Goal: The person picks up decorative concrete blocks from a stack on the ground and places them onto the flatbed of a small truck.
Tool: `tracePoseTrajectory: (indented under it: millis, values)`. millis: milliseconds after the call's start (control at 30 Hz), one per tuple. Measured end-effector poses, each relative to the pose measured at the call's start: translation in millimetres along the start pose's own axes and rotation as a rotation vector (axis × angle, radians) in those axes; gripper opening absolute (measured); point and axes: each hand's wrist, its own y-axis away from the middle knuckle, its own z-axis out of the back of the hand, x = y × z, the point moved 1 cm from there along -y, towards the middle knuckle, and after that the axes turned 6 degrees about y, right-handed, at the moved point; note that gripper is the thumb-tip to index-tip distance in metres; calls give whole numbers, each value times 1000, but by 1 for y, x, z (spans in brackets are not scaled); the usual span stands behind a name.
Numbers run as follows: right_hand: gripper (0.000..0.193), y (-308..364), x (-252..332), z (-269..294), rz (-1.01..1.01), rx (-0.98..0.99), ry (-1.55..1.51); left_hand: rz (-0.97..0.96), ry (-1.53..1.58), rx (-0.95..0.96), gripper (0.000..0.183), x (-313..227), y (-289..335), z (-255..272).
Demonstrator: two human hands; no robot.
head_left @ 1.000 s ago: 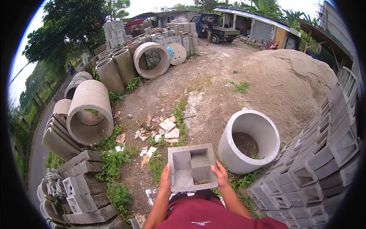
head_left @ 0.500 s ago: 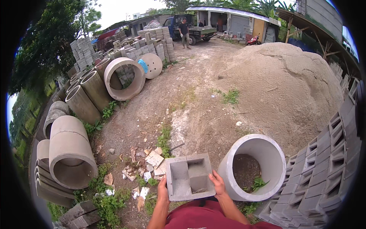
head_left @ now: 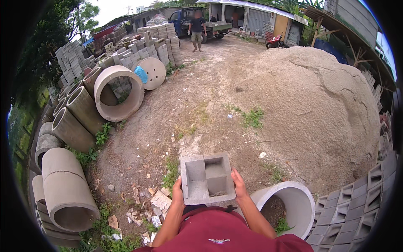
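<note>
A grey concrete vent block (head_left: 216,178), square with hollow recesses in its face, is held in front of my body between both palms. My left hand (head_left: 178,191) presses on its left side, and my right hand (head_left: 239,183) grips the right side with the fingers along its edge. The undersides of the block and some fingertips are out of sight. Just right of my right forearm stands a wide concrete ring (head_left: 303,206) with soil and a green plant inside.
Concrete pipes (head_left: 69,180) lie and stand along the left. A sand heap (head_left: 310,109) rises at right, above stacked vent blocks (head_left: 357,201). Broken tile pieces (head_left: 159,201) litter the ground at my left. A person (head_left: 197,30) walks near a blue truck (head_left: 201,23) ahead.
I have moved forward with the block still in both hands; the concrete ring and pipes sit lower in view. The person ahead has come nearer.
</note>
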Motion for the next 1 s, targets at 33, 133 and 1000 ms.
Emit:
tracePoseTrajectory:
  millis: [33,133,1000]
  values:
    - [64,-37,0,-1,31,-11,16,17,10,30,42,-13,-37,-11]
    - [57,-144,6,-2,85,-61,29,31,-21,62,40,-49,-139,-45]
    - [50,-904,283,97,78,-213,19,7,-141,99,50,-177,-857,-461]
